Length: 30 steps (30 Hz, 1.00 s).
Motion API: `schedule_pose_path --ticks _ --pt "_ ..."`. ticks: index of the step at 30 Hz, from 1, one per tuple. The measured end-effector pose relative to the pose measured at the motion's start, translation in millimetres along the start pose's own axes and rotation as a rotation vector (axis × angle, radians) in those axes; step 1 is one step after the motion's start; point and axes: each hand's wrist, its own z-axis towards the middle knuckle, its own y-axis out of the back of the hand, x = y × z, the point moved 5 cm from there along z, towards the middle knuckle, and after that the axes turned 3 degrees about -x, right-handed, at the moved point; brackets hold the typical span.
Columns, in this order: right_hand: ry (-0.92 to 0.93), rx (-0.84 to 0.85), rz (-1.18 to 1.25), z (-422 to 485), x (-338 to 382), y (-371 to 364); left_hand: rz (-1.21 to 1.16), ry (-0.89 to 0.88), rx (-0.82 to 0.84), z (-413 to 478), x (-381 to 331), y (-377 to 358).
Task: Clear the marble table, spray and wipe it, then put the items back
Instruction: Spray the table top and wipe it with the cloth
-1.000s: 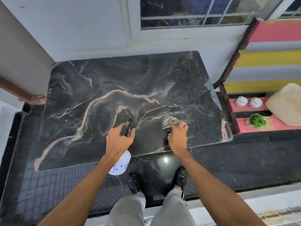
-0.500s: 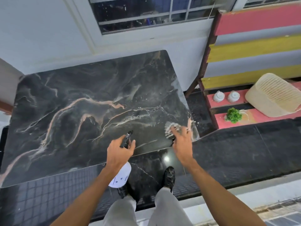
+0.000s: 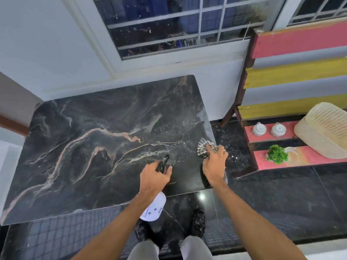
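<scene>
Light was even and cool, falling from overhead (no lamp itself showed), bright on the white wall [image 3: 47,44], while the window [image 3: 169,25] panes looked dark. A small hard glare spot sat on the glossy black floor [image 3: 281,194] just below the near edge of the bench [image 3: 75,147], whose right edge carried a pale sheen. A soft dark shadow lay under the right hand [image 3: 214,166]. Wide-angle distortion bowed and tilted straight lines toward the borders. Detail was slightly soft throughout and smeared at the shoes [image 3: 198,222].

no legible text; marks on spray bottle [image 3: 154,210] label unreadable.
</scene>
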Motion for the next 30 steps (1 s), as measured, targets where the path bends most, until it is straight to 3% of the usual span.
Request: schedule_pose_path --ticks 2,5,7,11,13,16,17,18,21,22,27,28,30 --pt "0.027 0.024 -0.029 2.1 28.7 -7.3 -0.005 0.024 -0.041 5.7 2.9 9.9" --pt "0.435 0.270 -0.063 -37.0 81.6 -45.2 -0.025 0.069 -0.075 13.1 11.2 25.0" --pt "0.592 0.318 -0.059 -39.2 89.7 -59.5 -0.043 0.082 -0.094 19.6 18.7 34.4" --pt "0.175 0.121 -0.040 26.0 86.8 -51.5 -0.081 0.051 -0.138 35.7 35.0 55.8" --pt "0.255 0.150 -0.092 16.0 114.0 -62.6 -0.125 0.051 -0.164 44.1 48.0 68.4" --pt "0.659 0.341 -0.108 -22.4 140.9 -91.8 -0.147 0.047 -0.180 59.1 59.5 81.3" --pt "0.704 0.347 -0.094 -15.7 145.7 -95.3 -0.150 0.053 -0.181 65.9 62.9 85.5" --pt "0.647 0.303 -0.074 2.8 150.6 -98.9 -0.154 0.060 -0.182 74.5 67.3 90.3" --pt "0.240 0.115 -0.064 62.6 169.2 -100.1 -0.176 0.066 -0.186 99.5 82.8 105.0" --pt "0.221 0.113 -0.082 65.6 182.0 -104.9 -0.185 0.063 -0.190 105.6 85.8 110.2" --pt "0.755 0.379 -0.113 -2.1 236.7 -146.5 -0.165 0.005 -0.195 141.7 91.5 131.2" --pt "0.770 0.365 -0.111 8.9 235.1 -143.6 -0.163 -0.012 -0.187 148.8 90.9 132.3" --pt "0.562 0.263 -0.126 57.1 219.9 -129.5 -0.156 -0.040 -0.166 159.8 87.7 131.8"
